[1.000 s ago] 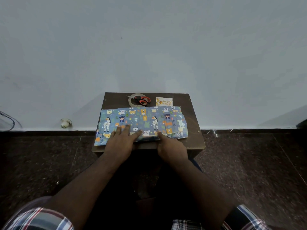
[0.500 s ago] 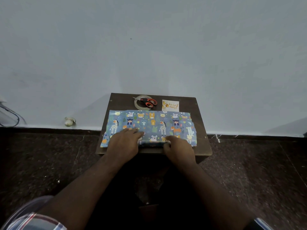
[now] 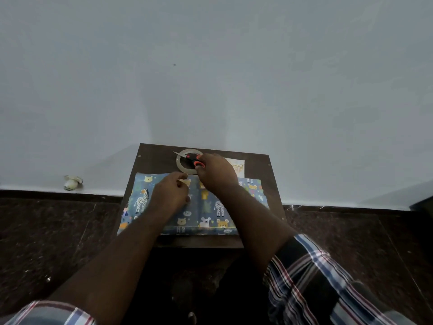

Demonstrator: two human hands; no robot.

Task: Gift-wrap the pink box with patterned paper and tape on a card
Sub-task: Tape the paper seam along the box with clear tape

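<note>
Patterned paper (image 3: 206, 207) with animal figures is spread over the small dark wooden table (image 3: 257, 160), and its near edge is folded up along the front; the pink box cannot be seen, so it cannot be told whether it is under the sheet. Compared with half a second ago, both hands are no longer pressed at the near edge of the paper. The left hand (image 3: 169, 195) is now placed further up on the sheet, its fingers curled, and a small pale piece (image 3: 185, 182) is pinched between thumb and fingertips; what the piece is cannot be told. The right hand (image 3: 216, 171) is now reached to the back of the table, where the red and black handles of the scissors (image 3: 194, 159) are gripped. The scissors are lying across the tape roll (image 3: 185, 168). The card (image 3: 237, 166) is lying just beside the right hand, partly covered by it.
</note>
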